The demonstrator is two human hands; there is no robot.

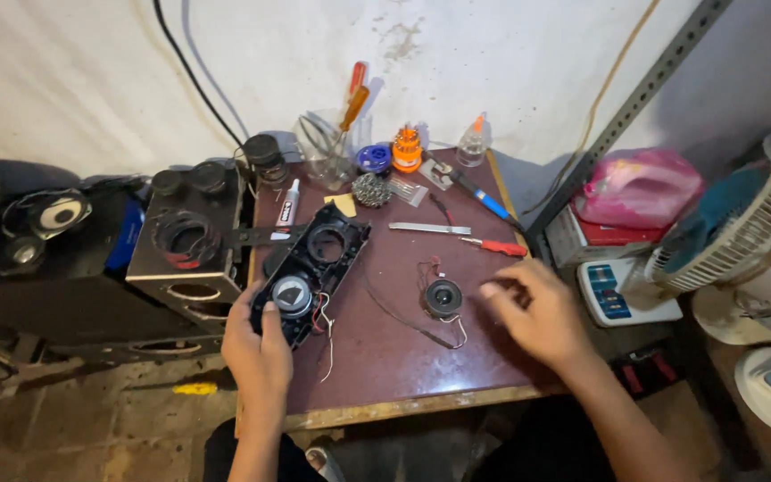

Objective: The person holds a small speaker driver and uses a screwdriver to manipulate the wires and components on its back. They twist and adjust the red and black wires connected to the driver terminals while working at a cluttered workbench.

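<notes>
**Hands at work on an opened speaker panel at a small repair table**

A person is looking down at a dark red table [403, 357] crowded with tools. Going left to right: beyond the left hand, off the table's edge, a black speaker cabinet [191, 241] is standing with empty round holes. The left hand [258, 344] is closing its fingers around the near end of a long black speaker panel [310, 272], steadying it; loose wires are trailing from the panel beside the thumb. Between the hands, a small round speaker driver [443, 297] is lying loose, its thin wire curling toward the person. The right hand [535, 312] is hovering just right of the driver, fingers half curled and holding nothing. Beyond that hand, a red-handled screwdriver [494, 246] is lying well apart.

The work appears to be mid-disassembly or refitting of drivers; the next move likely calls for a light, precise pinch on the driver.
</notes>
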